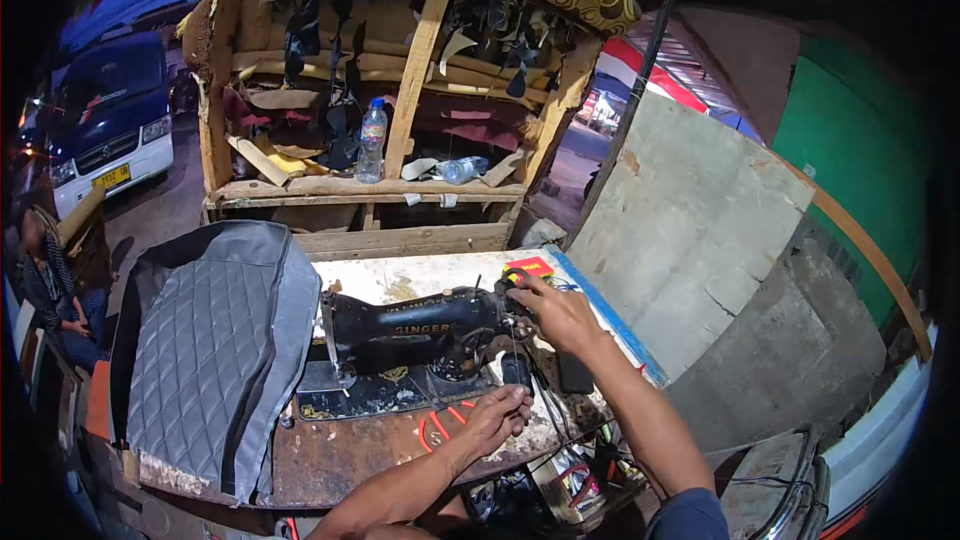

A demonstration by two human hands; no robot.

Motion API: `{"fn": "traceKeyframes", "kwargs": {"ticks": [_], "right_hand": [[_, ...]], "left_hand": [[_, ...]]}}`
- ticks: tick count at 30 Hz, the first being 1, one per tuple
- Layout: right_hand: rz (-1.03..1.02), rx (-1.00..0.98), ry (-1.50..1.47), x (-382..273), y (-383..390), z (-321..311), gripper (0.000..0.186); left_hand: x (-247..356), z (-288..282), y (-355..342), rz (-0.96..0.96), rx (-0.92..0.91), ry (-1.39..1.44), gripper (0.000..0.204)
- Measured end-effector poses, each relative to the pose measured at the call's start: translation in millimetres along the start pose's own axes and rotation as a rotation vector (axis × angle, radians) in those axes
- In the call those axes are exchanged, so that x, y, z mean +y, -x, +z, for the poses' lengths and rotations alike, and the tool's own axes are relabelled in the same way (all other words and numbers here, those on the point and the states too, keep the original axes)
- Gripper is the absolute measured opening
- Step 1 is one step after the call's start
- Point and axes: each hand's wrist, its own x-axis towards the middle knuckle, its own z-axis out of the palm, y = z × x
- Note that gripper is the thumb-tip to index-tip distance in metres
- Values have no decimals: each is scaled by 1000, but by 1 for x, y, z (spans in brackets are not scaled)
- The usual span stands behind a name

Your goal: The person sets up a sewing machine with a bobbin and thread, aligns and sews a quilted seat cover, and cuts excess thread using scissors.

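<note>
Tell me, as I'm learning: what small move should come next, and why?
Perhaps turn the dark round wheel on the black metal sewing machine slightly: the right hand is at it, and the left hand seems to hold a small dark object below.

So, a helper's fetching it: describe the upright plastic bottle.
Behind the black sewing machine stands a wooden frame. On its ledge, left of the central post, is the blue-capped plastic bottle, upright, unlike the bottle lying to its right.
</note>
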Motion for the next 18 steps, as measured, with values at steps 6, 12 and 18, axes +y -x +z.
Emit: {"fn": "traceKeyframes", "kwargs": {"ticks": [6,12,18], "right_hand": [[-15,16,9,2,0,2,49],[-3,4,24,-2,-1,1,48],[-26,33,-3,-2,0,0,49]], "left_hand": [[1,1,1,-4,-13,7,16],[2,0,2,6,3,3,15],[3,4,3,12,-15,-1,16]]}}
